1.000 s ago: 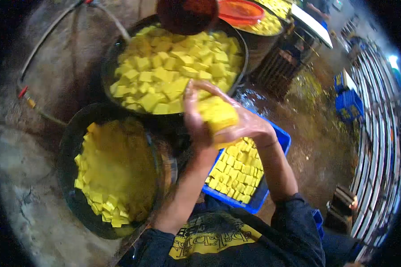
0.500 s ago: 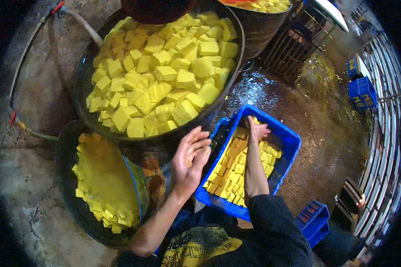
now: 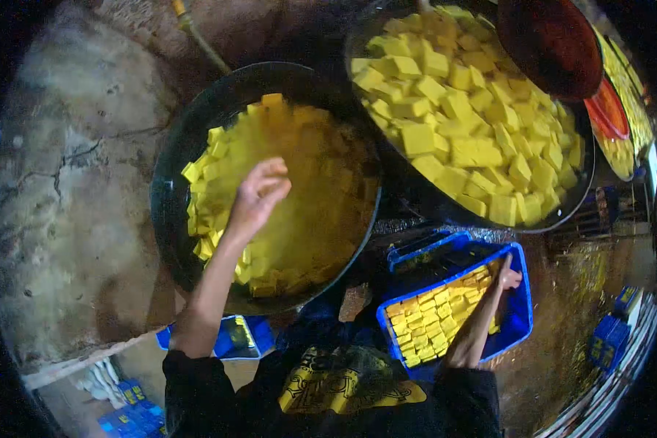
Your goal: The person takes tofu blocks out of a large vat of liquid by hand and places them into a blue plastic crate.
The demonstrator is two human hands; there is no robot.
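Note:
My left hand (image 3: 261, 191) hovers over a large dark pan (image 3: 169, 139) of cloudy yellow liquid. Its fingers are half bent, thumb apart, with nothing visible between them. Yellow tofu blocks (image 3: 210, 160) pile along the pan's left side, partly under the liquid. To the right, my right hand (image 3: 509, 277) is inside a blue crate (image 3: 515, 332), by its far wall. Its fingers look spread, one reaching up along the wall near the rim; no block shows in them. Smaller yellow tofu blocks (image 3: 431, 321) line the crate in close rows. My right forearm covers some of them.
A second big pan (image 3: 591, 160) heaped with yellow tofu blocks stands beyond the crate, under a dark red-brown round object (image 3: 551, 47). Another blue crate (image 3: 423, 250) sits behind mine. A blue container (image 3: 242, 337) is below my left arm. Wet floor extends right, with blue crates (image 3: 612, 342).
My view has swung left, so the pans and crate appear farther right. My left hand has moved from beside the crate to above the liquid-filled pan. My right hand stays at the crate's far end.

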